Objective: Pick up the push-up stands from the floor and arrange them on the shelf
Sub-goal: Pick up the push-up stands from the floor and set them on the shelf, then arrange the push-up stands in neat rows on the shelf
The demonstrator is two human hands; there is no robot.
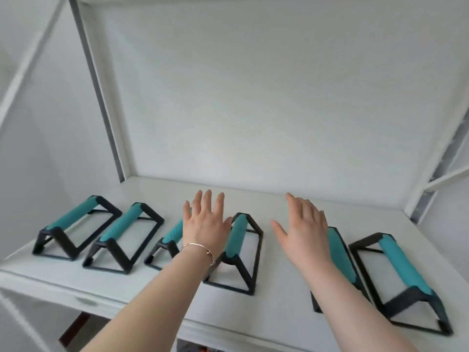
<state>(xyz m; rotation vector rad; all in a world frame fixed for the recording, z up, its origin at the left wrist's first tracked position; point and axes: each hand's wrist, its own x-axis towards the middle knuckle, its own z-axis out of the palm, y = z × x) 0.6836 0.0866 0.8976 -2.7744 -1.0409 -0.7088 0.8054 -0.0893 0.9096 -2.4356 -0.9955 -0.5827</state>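
Several push-up stands with black frames and teal grips stand in a row on the white shelf (279,295). The leftmost stand (73,219) and the one beside it (121,224) sit apart from my hands. My left hand (204,224) hovers flat with straight fingers over the third stand (172,231), hiding much of it, and its thumb is near the fourth stand (237,237). My right hand (302,229) is spread with straight fingers above the shelf, partly covering the fifth stand (340,252). The rightmost stand (403,265) sits at the shelf's right end.
The shelf's white back panel (253,97) rises behind the row. Grey uprights (101,97) frame the left side, and a white bracket (444,179) stands at the right. A strip of bare shelf lies behind the stands. Below the shelf's front edge, dark floor (73,329) shows.
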